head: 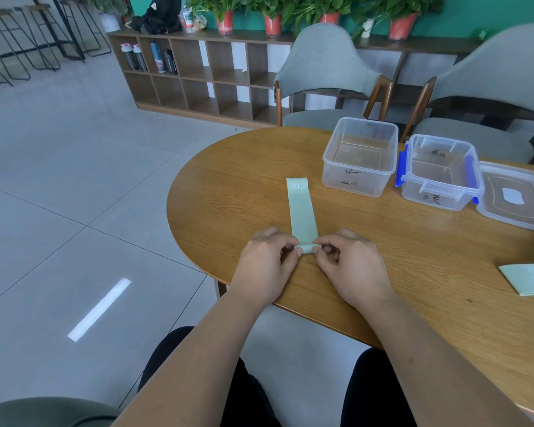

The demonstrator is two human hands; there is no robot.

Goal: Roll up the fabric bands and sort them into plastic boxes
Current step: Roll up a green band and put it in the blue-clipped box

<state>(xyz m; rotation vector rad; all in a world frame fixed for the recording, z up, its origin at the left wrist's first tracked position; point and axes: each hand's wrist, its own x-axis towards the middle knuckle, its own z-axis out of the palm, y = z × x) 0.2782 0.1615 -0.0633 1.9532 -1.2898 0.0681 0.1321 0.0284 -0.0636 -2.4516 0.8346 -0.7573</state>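
A pale green fabric band point(301, 208) printed "30 LB" at its far end lies flat on the oval wooden table point(235, 167), its near end turned into a small roll pinched from either side by the left hand point(264, 266) and the right hand point(350, 266). Beyond it stand a clear lidless plastic box point(360, 156) and, just to its right, a clear plastic box with blue clips point(440, 172), with a clear plastic lid point(517, 200) lying beside that. Another pale green band point(529, 278) lies flat at the table's right edge, and two grey upholstered chairs point(327, 72) stand behind the table.
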